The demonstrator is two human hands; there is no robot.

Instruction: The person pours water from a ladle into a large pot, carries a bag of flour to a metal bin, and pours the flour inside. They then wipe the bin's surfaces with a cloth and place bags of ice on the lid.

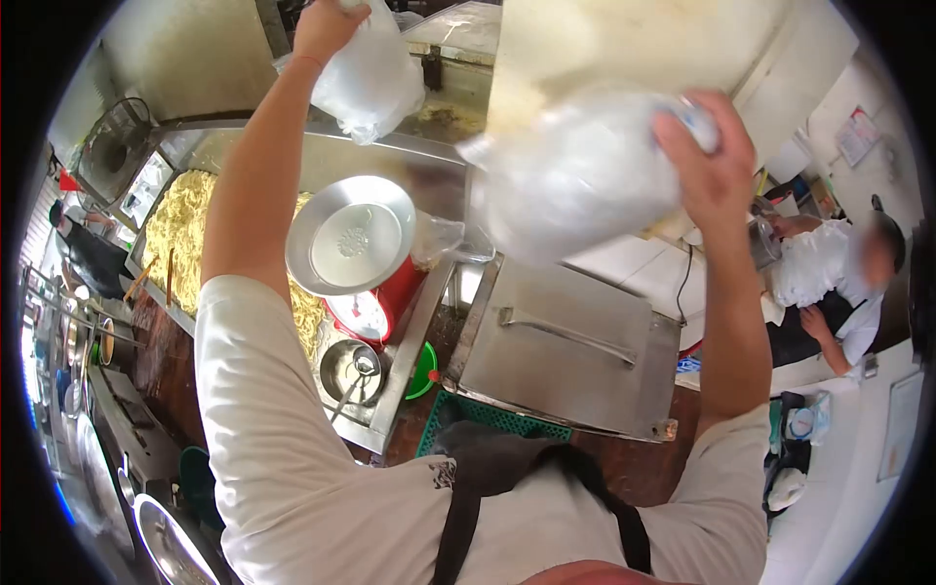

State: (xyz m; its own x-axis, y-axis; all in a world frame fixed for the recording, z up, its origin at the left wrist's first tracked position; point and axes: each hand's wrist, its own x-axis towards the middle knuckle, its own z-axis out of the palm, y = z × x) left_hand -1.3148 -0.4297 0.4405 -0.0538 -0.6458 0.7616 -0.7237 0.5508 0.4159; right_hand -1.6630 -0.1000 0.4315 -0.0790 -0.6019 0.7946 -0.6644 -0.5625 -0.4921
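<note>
My left hand (330,31) is raised at the top of the view, closed round the neck of a bulging, whitish see-through plastic bag (369,83). On the other side, my right hand (712,161) grips the end of a larger plastic bag (580,175), pale and smeared by motion. What fills either bag I cannot make out. Below and between them, a round metal pan (351,236) with a pattern of holes at its middle rests on a red container (398,292). A sheet of clear plastic (439,239) lies beside the pan.
Yellow noodles (180,229) fill a metal trough at left. A metal bowl with a ladle (363,366) stands near its front end. A steel lid with a long handle (556,341) covers the unit before me. A co-worker (829,273) stands at right, another person (83,249) far left.
</note>
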